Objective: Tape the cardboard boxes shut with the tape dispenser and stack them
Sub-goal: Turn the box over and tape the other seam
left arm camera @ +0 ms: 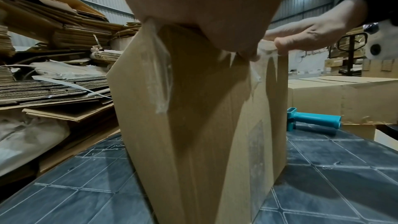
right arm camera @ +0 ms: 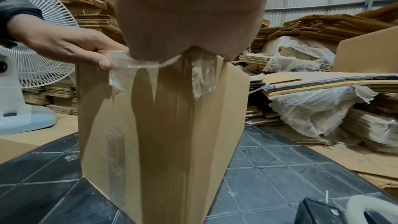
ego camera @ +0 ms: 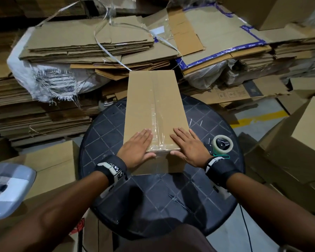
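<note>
**Hands flat on taped box, near end**

Cardboard box (ego camera: 154, 113) lies lengthwise on the round dark table (ego camera: 171, 197), far end reaching past the table's edge toward the flattened cardboard stacks (ego camera: 91, 44). Clear tape (ego camera: 157, 124) runs along the top centre seam and folds over the near edge; wrist views show its loose, wrinkled ends hanging down the near face.

Left hand (ego camera: 136, 148): palm down on the top, left of the seam, fingers (ego camera: 145, 135) straight and together, thumb wrapped over the near edge. Not gripping, pressing flat.

Right hand (ego camera: 187, 146): mirror pose right of the seam, fingers straight, thumb at the near edge by the tape. Also flat, nothing pinched that I can make out.

Tape dispenser (ego camera: 221, 144) sits on the table just right of the right wrist, clear of the box; roll faces up, teal handle visible in the left wrist view.

Assembled boxes (ego camera: 298, 142) stand on the floor at right. White pedestal fan (right arm camera: 32, 48) stands to the left, its base beside the table.
</note>
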The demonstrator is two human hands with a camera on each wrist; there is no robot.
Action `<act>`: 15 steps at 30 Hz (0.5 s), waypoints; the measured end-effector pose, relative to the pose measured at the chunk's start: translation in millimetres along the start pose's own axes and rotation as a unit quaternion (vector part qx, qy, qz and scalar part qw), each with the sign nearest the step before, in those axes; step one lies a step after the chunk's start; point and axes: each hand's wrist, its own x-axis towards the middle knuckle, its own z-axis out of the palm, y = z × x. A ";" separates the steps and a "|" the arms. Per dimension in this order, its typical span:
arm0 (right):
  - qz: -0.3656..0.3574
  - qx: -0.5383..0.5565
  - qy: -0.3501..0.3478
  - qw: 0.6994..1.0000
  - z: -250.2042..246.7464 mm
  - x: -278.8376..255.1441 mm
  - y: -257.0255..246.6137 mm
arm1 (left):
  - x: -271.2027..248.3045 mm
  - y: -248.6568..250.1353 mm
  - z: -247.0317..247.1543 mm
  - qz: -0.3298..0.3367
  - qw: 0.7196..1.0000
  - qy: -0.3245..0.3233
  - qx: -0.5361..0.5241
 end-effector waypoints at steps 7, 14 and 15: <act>0.009 -0.011 0.006 1.000 2.9 2.3 -0.8 | -4.6 -16.3 -6.9 0.049 0.998 -0.008 -0.034; 0.025 0.051 0.010 0.998 -0.7 2.0 -6.0 | -10.9 -26.7 11.3 0.021 0.993 0.086 -0.084; 0.025 0.054 0.009 0.998 -0.7 2.5 -6.0 | -10.7 -25.5 15.2 -0.002 0.990 0.104 -0.097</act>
